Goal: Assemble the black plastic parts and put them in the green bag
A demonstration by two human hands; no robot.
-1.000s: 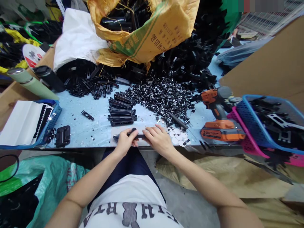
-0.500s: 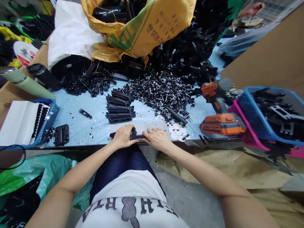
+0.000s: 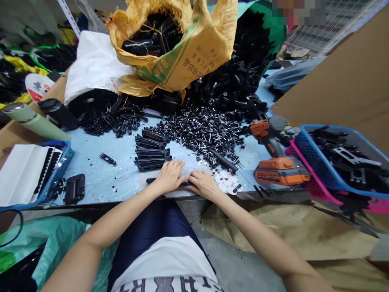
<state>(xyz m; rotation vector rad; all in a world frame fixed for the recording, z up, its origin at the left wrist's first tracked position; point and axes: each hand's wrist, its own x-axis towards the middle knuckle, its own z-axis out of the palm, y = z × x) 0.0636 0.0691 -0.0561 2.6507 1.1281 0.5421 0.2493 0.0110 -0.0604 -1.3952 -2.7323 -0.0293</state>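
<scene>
At the front edge of the table, my left hand (image 3: pixel 170 177) is closed over a long black plastic part (image 3: pixel 150 180), whose left end sticks out past the wrist. My right hand (image 3: pixel 203 185) pinches the same part near its right end, the thumbs close together. The fingers hide most of it. Just beyond the left hand lies a row of similar long black plastic parts (image 3: pixel 152 152). Further back spreads a heap of small black-headed metal pins (image 3: pixel 203 127). White round discs (image 3: pixel 225 181) lie right of my right hand.
An orange cordless drill (image 3: pixel 281 170) stands at the right, beside a blue basket (image 3: pixel 343 162) of black parts. A yellow woven sack (image 3: pixel 182 65) stands at the back. At left are a blue basket (image 3: pixel 57 170), a green bottle (image 3: pixel 42 127) and a black tumbler (image 3: pixel 62 115).
My left hand has slid right along the black part, closer to my right hand. The camera view has tilted up, so things appear lower.
</scene>
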